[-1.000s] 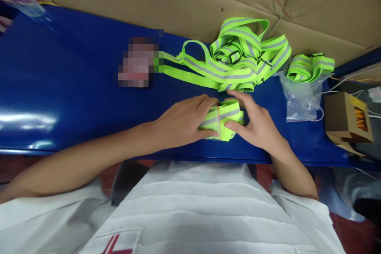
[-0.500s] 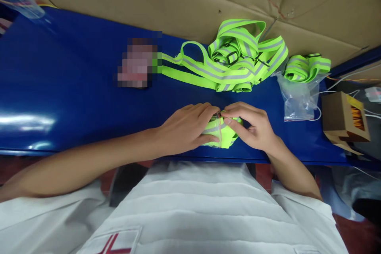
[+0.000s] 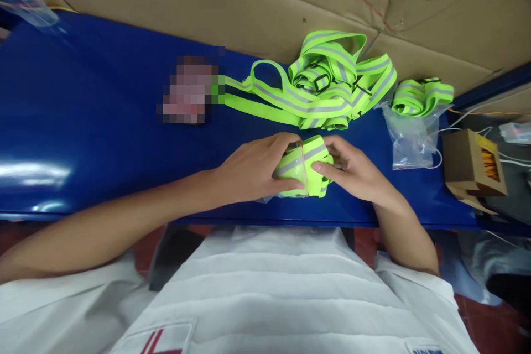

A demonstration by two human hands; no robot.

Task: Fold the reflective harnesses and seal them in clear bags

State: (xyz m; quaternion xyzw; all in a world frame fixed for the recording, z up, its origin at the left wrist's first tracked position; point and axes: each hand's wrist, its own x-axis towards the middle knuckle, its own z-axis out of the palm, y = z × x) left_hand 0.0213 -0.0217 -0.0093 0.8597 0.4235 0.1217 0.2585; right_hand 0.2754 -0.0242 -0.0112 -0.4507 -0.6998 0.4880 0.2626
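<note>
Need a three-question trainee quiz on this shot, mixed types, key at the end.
1. True or false: the clear bag in the left hand covers the whole bundle.
2. Multiple choice: besides yellow-green, the pile shows bands of: A) red, B) grey, C) blue.
3. Open: which part of the bundle does the right hand touch?

Key:
1. False: the bundle's right part sticks out of the bag.
2. B.
3. The uncovered part, outside the bag.
</note>
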